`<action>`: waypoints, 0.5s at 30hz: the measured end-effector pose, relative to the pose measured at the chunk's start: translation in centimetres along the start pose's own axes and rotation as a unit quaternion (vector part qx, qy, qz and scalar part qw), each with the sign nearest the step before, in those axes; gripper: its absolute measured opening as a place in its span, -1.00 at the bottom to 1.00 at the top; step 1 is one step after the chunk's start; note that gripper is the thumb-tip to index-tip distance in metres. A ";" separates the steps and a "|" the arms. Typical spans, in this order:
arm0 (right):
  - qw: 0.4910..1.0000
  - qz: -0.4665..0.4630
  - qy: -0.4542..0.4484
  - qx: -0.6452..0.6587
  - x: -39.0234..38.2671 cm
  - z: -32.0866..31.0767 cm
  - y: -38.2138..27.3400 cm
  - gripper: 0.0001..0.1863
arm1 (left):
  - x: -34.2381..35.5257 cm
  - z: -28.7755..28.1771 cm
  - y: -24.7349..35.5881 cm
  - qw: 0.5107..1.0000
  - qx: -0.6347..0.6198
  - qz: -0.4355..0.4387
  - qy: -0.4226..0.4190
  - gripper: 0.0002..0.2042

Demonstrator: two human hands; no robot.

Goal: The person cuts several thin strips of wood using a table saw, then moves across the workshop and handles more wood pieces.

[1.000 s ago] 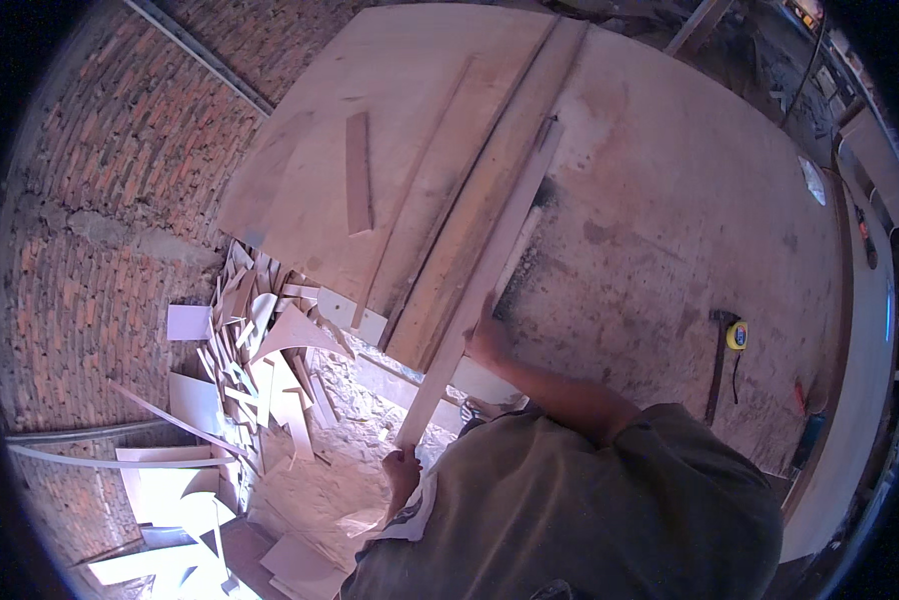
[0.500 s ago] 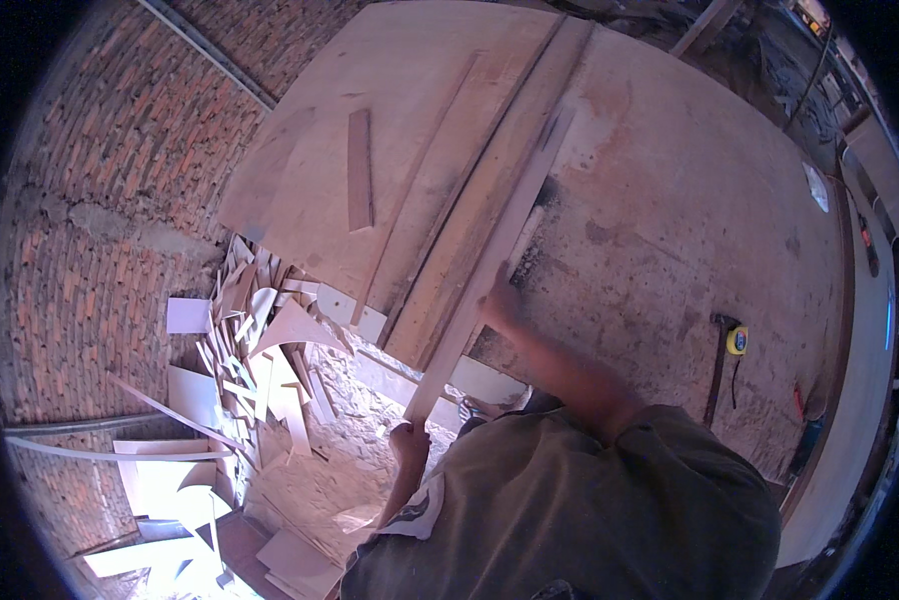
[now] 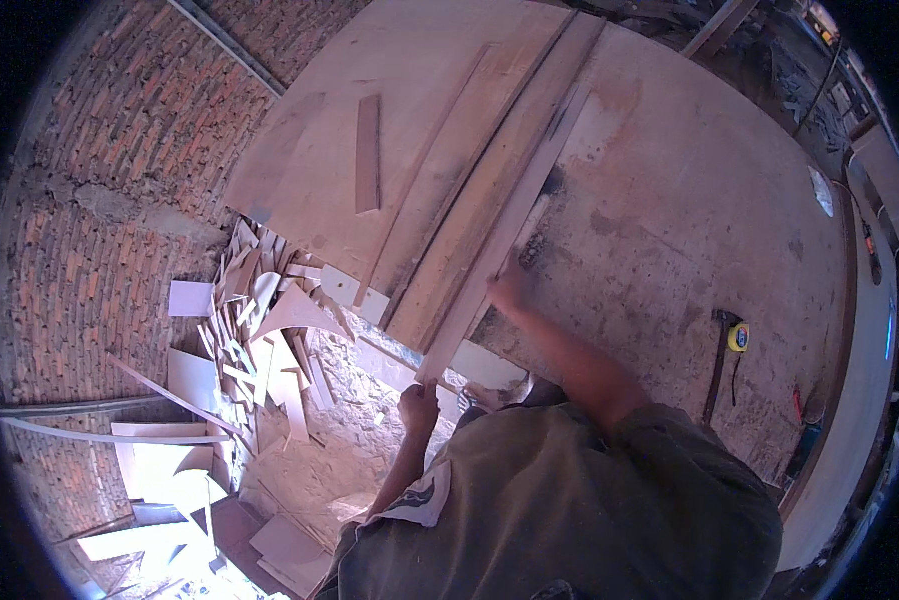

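Past the tabletop's (image 3: 660, 235) near edge, my left hand (image 3: 419, 408) pinches the pale strip (image 3: 518, 207); my right hand (image 3: 511, 288) touches it, grip unclear to me.

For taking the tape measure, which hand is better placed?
Probably the right hand: it lies nearer the tape measure, though also at the wooden strip. The left hand, farther away, grips the strip's near end.
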State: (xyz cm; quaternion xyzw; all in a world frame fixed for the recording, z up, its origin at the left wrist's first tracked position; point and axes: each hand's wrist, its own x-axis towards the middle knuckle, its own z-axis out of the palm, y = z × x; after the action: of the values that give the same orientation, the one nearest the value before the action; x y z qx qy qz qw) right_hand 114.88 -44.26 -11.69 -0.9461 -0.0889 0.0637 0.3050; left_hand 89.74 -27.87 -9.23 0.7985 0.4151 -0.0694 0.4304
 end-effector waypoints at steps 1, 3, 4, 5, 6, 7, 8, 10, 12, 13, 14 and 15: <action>0.998 0.015 0.024 0.052 -1.7 0.4 -0.9 -0.04 | 0.1 -0.2 -0.4 0.997 0.074 0.016 0.033 -0.52; 0.996 0.041 -0.018 0.079 -4.3 -0.6 -3.5 -0.02 | 0.2 -0.1 -0.8 0.986 0.147 0.032 0.064 -0.52; 0.990 0.070 -0.056 0.106 -5.4 -0.9 -4.3 0.00 | 0.2 0.0 -0.7 0.990 0.131 0.027 0.050 -0.52; 0.990 0.072 -0.056 0.108 -6.4 -0.5 -4.5 0.00 | 0.2 0.0 -0.5 0.992 0.116 0.022 0.036 -0.52; 0.995 0.047 -0.028 0.079 -7.0 0.0 -4.9 0.01 | 0.4 0.0 -0.7 0.992 0.118 0.025 0.037 -0.52; 0.997 0.034 -0.013 0.066 -6.9 0.3 -4.9 0.02 | 0.5 -0.1 -1.0 0.992 0.122 0.023 0.038 -0.52; 0.998 0.024 0.002 0.051 -6.9 0.2 -5.0 0.03 | 0.4 0.0 -0.3 0.991 0.125 0.022 0.037 -0.52; 0.993 0.055 -0.071 0.074 -6.4 -0.2 -4.8 0.04 | 0.4 -0.1 1.1 0.995 0.104 0.001 0.013 -0.53; 0.991 0.067 -0.082 0.086 -5.9 -0.1 -4.8 0.04 | 0.3 -0.1 1.9 0.996 0.082 -0.024 -0.005 -0.53; 0.991 0.070 -0.068 0.088 -5.5 0.0 -4.7 0.04 | 0.8 0.2 1.7 0.997 0.066 -0.026 -0.011 -0.54; 0.991 0.072 -0.068 0.090 -5.1 0.2 -4.4 0.04 | 0.8 0.4 2.6 0.998 0.051 -0.028 -0.020 -0.55; 0.991 0.069 -0.072 0.094 -4.6 0.3 -3.9 0.04 | 0.8 0.5 3.4 0.998 0.054 -0.028 -0.021 -0.55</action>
State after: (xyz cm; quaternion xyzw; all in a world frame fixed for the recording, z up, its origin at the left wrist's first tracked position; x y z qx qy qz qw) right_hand 109.83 -41.92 -9.28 -0.9101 -0.0386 0.1611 0.3799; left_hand 92.84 -28.68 -7.76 0.8069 0.4237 -0.1205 0.3935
